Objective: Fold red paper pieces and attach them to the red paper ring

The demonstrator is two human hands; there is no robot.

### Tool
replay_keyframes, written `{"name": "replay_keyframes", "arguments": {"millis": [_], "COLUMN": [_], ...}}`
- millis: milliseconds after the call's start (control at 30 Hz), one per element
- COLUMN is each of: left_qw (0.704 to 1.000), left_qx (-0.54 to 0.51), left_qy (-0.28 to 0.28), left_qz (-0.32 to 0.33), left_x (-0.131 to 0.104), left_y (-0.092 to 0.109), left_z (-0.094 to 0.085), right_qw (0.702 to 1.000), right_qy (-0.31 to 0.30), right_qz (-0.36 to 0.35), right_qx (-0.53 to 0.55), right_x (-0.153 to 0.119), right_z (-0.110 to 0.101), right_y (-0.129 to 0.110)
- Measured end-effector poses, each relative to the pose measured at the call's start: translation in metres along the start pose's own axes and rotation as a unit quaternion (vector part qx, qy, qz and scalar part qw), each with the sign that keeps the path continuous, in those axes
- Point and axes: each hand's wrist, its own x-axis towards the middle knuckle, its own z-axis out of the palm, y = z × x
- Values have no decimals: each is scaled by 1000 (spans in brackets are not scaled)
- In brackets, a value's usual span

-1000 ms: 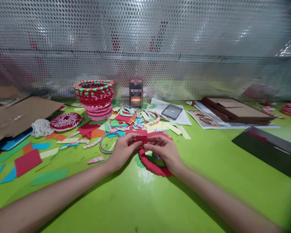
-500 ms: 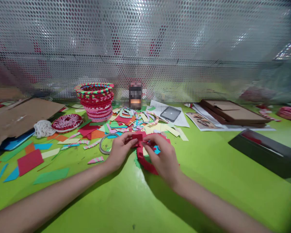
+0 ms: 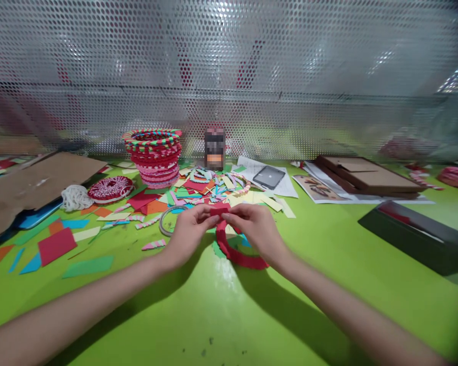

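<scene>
Both hands meet at mid-table over a small red paper piece (image 3: pixel 219 210). My left hand (image 3: pixel 193 231) pinches its left side between thumb and fingers. On the right side, my right hand (image 3: pixel 255 231) pinches the same piece. Below them a curved red paper strip (image 3: pixel 246 260) hangs or lies in a ring shape, partly hidden by my right hand; I cannot tell whether it is joined to the piece. Bits of green and blue paper show inside and under the curve. Just left of my left hand is a grey ring (image 3: pixel 163 223) on the table.
Coloured paper scraps (image 3: pixel 202 188) cover the table's middle and left. Behind stand a stack of woven rings (image 3: pixel 156 168) and a blurred dark object (image 3: pixel 215 150). A tablet (image 3: pixel 269 177), a brown box (image 3: pixel 370 178) and a black case (image 3: pixel 420 239) lie right. A perforated metal sheet (image 3: pixel 229 61) closes the back.
My right hand has drawn in to the left side, its fingers now pinching the red piece beside my left hand. The red curved strip has swung and shows more of its lower edge.
</scene>
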Motion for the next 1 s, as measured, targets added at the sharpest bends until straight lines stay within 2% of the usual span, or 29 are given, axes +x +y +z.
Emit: {"name": "replay_keyframes", "arguments": {"millis": [67, 167, 267, 400, 533, 600, 733, 867, 1000], "left_qw": [995, 965, 958, 976, 994, 996, 997, 998, 997], "left_qx": [91, 217, 232, 181, 107, 89, 73, 28, -40], "left_qy": [5, 35, 3, -33, -2, 10, 34, 47, 57], "left_qz": [45, 146, 169, 114, 30, 10, -3, -2, -43], "left_x": [1, 4, 8, 13, 16, 16, 14, 12, 9], "left_y": [5, 16, 24, 26, 26, 25, 19, 11, 5], "left_z": [-3, -5, -5, -3, 0, 1, 3, 6, 8], "right_qw": [1000, 998, 996, 999, 987, 978, 975, 978, 977], "right_qy": [3, -3, -17, -34, -73, -75, -49, -41, -49], "right_qz": [-11, -31, -52, -27, 44, 79, 118, 115, 119], "right_qx": [-29, -61, -64, -21, 139, 178, 180, 172, 171], "right_x": [-1, -1, -1, 1, 0, -1, -4, -7, -11], "right_z": [0, 0, 1, 4, 7, 8, 9, 14, 20], "right_y": [1, 1, 1, 4, 9, 10, 8, 7, 11]}}
